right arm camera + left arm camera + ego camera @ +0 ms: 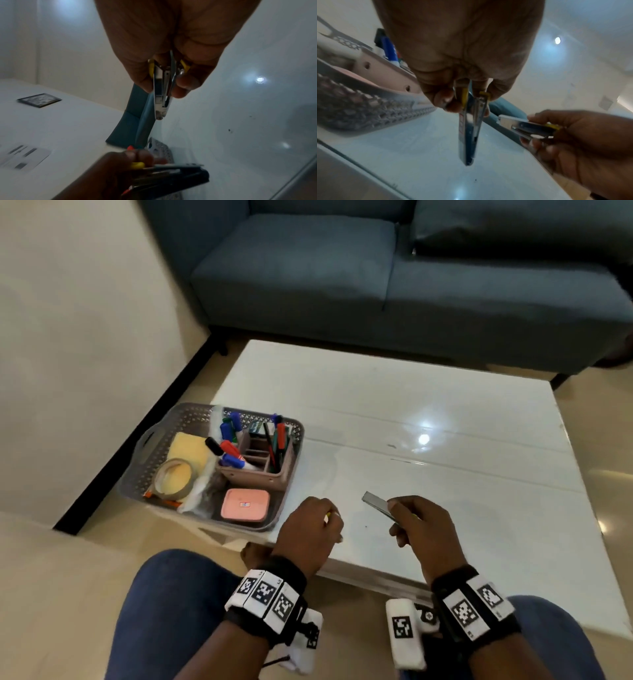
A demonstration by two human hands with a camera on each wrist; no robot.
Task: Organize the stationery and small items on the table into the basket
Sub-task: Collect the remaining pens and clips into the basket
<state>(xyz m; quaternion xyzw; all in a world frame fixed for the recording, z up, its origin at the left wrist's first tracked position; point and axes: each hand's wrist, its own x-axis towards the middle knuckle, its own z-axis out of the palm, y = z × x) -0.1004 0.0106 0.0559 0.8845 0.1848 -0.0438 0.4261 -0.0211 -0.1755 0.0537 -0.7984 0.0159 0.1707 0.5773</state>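
Observation:
The grey perforated basket point(161, 440) sits on the white table's point(428, 481) near-left corner. It holds a pink organizer point(263, 463) with markers, a tape roll point(173, 477), a yellow sponge point(190, 450) and a pink box point(245, 505). My left hand point(317, 525) hovers just right of the basket and grips a metal stapler with yellow ends point(468, 135); in the head view only a yellow speck of it shows. My right hand point(416, 520) pinches a second, similar stapler point(375, 503), whose nose points toward the basket. The two hands are close together but apart.
A blue sofa point(376, 285) stands beyond the table's far edge. My knees in blue jeans point(178, 594) are below the table's near edge. A cream wall and a black skirting line point(137, 433) run along the left side. The basket overhangs the table's left corner.

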